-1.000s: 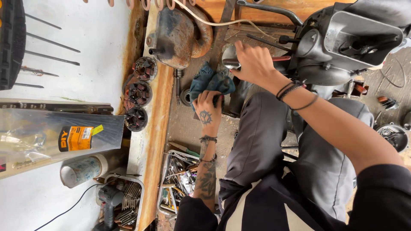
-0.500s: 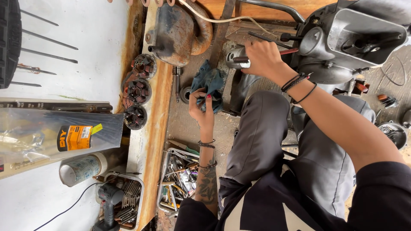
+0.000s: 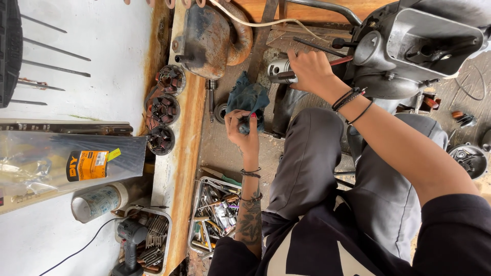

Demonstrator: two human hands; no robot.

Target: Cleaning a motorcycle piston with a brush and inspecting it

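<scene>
Here, close to the body, a metal tray (image 3: 200, 204) w/ lots of small tools sits on the floor by the left arm. A 2nd tray (image 3: 164, 225) is next to it, and a black drill (image 3: 129, 239) lies in it.

The left hand (image 3: 244, 132) is a bit further out. Its fingers are pinched shut on a dark blue rag (image 3: 249, 97). The rag hangs just above the hand, near the long edge of the wood bench (image 3: 185, 148), and right beside a little round metal part (image 3: 221, 112).

The right hand (image 3: 308, 69) is further still. It's closed around a red-handled tool (image 3: 335, 61) and touches a shiny metal tube (image 3: 273, 70). Both are up against the grey engine (image 3: 409, 48).

On the bench edge sit 3 round coil parts (image 3: 163, 110) in a row. Far end: a rusty metal cover (image 3: 212, 38) w/ a pale cable (image 3: 245, 21) over it.
</scene>
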